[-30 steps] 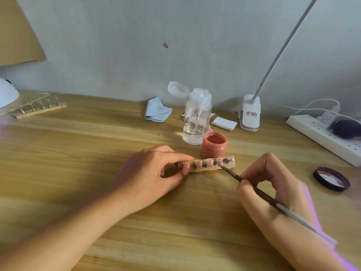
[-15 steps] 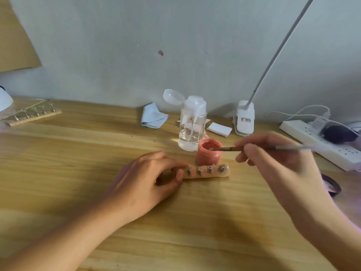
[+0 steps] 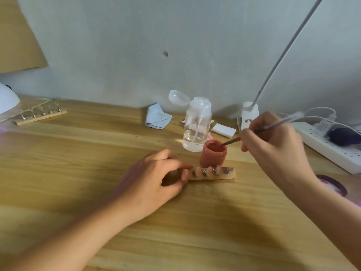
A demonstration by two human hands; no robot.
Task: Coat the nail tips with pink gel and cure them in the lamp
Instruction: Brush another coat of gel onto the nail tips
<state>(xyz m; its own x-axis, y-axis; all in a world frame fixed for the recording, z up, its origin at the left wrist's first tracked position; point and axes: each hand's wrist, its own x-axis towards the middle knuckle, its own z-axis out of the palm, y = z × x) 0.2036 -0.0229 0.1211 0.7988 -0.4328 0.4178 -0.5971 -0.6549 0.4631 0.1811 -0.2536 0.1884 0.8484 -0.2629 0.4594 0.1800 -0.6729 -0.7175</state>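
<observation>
A small wooden strip (image 3: 230, 176) with several nail tips on metal studs lies on the wooden table, some tips pink. My left hand (image 3: 152, 180) pinches its left end between thumb and forefinger. Just behind the strip stands an open jar of pink gel (image 3: 213, 153). My right hand (image 3: 273, 145) grips a thin brush (image 3: 273, 126), and the brush tip dips into the jar's mouth. The white curing lamp (image 3: 7, 98) shows partly at the far left edge.
A clear pump bottle (image 3: 197, 126) stands behind the jar, with a blue cloth (image 3: 157, 118), a white pad (image 3: 223, 130) and a clip lamp base (image 3: 248, 116). A power strip (image 3: 332, 147) lies right. The jar's dark lid (image 3: 332, 184) sits by my right forearm. A second strip (image 3: 41, 115) lies far left.
My right hand lifted the brush from the strip's right end, swung it up over the jar and lowered its tip into the gel. My left hand stayed on the strip.
</observation>
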